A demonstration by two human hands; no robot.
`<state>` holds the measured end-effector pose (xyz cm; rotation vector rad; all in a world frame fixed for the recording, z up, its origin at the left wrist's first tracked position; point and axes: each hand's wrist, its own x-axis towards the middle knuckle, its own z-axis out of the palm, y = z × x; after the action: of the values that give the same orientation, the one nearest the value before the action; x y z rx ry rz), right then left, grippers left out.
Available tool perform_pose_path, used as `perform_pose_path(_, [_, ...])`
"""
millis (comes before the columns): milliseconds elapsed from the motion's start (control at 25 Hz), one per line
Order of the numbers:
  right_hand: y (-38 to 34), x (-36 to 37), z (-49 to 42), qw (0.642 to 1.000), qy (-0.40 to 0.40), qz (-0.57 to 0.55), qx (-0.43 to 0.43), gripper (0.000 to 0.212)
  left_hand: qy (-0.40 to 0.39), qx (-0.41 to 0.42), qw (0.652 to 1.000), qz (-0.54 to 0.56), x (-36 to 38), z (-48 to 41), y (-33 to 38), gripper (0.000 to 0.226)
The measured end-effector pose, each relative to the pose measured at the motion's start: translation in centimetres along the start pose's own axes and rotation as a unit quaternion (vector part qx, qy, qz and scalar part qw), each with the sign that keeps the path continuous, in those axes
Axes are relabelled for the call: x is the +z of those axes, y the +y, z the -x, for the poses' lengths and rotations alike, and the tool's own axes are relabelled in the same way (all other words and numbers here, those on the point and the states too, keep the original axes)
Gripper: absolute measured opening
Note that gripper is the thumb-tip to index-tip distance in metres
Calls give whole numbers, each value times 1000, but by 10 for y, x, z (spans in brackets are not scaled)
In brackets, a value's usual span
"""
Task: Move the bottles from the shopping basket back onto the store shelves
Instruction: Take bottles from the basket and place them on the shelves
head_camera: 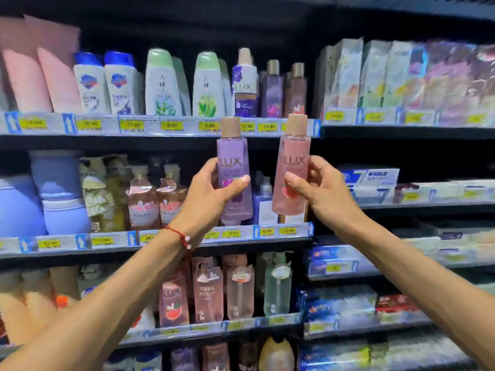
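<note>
Purple bottle (232, 152), pink bottle (294, 148), both tan-capped, translucent, LUX lettering

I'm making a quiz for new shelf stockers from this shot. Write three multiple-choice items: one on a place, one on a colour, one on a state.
1. Where do tan-capped Lux bottles like the held ones already stand? A) top shelf, right of the white-and-purple Lux bottle B) top shelf, far left C) among toothpaste boxes
2. What colour is the Lux bottle in the left hand? A) green B) purple C) blue
3. How is the pink Lux bottle in the right hand? A) lying flat B) uncapped C) capped, roughly upright
Answers: 1 A, two stand there; 2 B, liquid and label are purple; 3 C, its tan cap points up.
</note>
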<state>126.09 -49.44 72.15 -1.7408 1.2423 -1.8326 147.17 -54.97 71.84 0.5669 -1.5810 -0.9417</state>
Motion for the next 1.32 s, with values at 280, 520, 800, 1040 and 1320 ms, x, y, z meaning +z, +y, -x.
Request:
perform_pose_path(280, [-23, -57, -59, 997, -28, 30, -65, 27, 55, 15, 998, -30, 51, -44, 38, 35])
perform_pose_path(520, [-44, -72, -99, 991, 15, 40, -127, 24, 39, 46, 998, -26, 60, -65, 62, 35])
perform_pose_path(800, [-50, -75, -146, 974, 90, 85, -188, 32, 23, 66, 997, -29, 78, -89, 76, 33])
perform_pose_path(1040, [-36, -73, -177, 972, 98, 143, -157, 36, 22, 64, 997, -45, 77, -98, 77, 31])
perform_pose_path(1320, [-29, -73, -197, 968, 73, 219, -97, 39, 25, 64, 997, -46, 75, -105, 74, 29])
